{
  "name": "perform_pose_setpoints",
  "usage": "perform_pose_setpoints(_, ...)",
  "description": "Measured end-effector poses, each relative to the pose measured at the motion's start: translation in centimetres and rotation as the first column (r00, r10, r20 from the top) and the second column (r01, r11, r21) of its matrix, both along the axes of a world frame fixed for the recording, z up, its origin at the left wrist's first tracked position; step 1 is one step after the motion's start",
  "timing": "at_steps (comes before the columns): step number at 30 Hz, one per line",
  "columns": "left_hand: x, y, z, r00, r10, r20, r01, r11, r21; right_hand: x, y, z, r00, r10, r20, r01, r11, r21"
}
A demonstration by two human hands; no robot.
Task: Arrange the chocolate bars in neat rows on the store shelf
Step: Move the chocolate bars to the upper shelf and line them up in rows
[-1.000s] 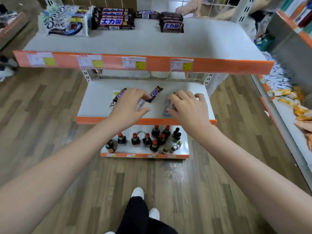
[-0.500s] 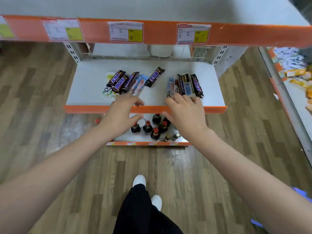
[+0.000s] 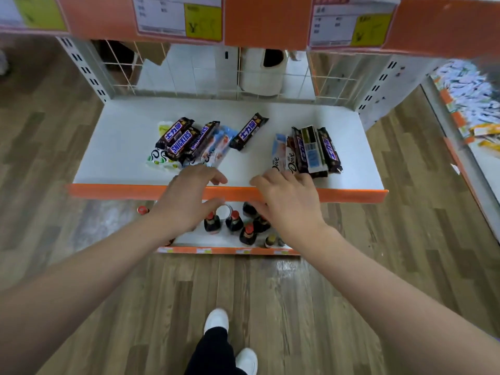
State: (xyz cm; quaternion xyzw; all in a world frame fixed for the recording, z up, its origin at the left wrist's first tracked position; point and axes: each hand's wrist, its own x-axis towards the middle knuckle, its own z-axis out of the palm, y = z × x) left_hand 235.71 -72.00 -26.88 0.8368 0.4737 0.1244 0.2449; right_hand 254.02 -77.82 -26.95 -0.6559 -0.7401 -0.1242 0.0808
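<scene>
On the white middle shelf [image 3: 124,136] lie two loose heaps of chocolate bars. The left heap [image 3: 186,140] mixes dark Snickers bars with pale Dove packets. A single Snickers bar [image 3: 249,131] lies slanted between the heaps. The right heap [image 3: 308,152] has Dove packets and dark bars lying side by side. My left hand [image 3: 189,198] hovers over the shelf's orange front edge, just in front of the left heap, fingers relaxed and holding nothing. My right hand [image 3: 289,201] hovers beside it, fingertips close to the right heap's Dove packets, also holding nothing.
An upper shelf with an orange price strip [image 3: 243,20] overhangs the top of the view. Small dark bottles [image 3: 238,223] with red caps stand on the bottom shelf below my hands. Another rack with packets [image 3: 470,104] is at the right. Wooden floor surrounds the shelving.
Both hands have drawn back from the bars toward the shelf's front edge, uncovering both heaps. The camera has dipped closer, so the top shelf's goods are out of sight.
</scene>
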Motion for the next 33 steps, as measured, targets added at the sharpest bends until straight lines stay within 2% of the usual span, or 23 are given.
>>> perform_pose_setpoints(6,0.8,2.5,-4.3,0.998,0.023,0.056,-0.022,0.999,-0.026,0.1,2.4,-3.5,0.999,-0.014,0.05,0.015,1.0,-0.025)
perform_pose_setpoints(14,1.2,4.2,-8.5,0.998,0.059,0.027,-0.057,0.997,-0.059,0.4,5.0,-6.6,0.998,-0.065,0.019,0.067,0.989,-0.132)
perform_pose_setpoints(18,1.3,5.3,-9.2,0.996,0.092,0.02,-0.09,0.993,-0.082,0.1,6.4,-7.2,0.996,-0.091,0.011,0.091,0.976,-0.195)
perform_pose_setpoints(23,1.6,6.8,-9.3,0.994,0.096,0.048,-0.093,0.994,-0.053,-0.3,7.5,-6.8,0.999,-0.016,-0.028,0.009,0.974,-0.225)
perform_pose_setpoints(25,1.7,7.3,-9.1,0.993,0.105,0.056,-0.102,0.993,-0.055,-0.3,7.9,-6.7,1.0,-0.016,-0.013,0.013,0.985,-0.174)
perform_pose_setpoints(28,1.8,7.9,-9.1,0.99,0.118,0.071,-0.114,0.991,-0.066,-0.2,8.5,-7.0,0.998,-0.001,-0.062,-0.015,0.965,-0.262)
perform_pose_setpoints(33,1.9,8.3,-9.4,0.99,0.139,0.038,-0.136,0.988,-0.079,0.3,9.0,-7.3,0.997,-0.013,-0.08,-0.01,0.959,-0.283)
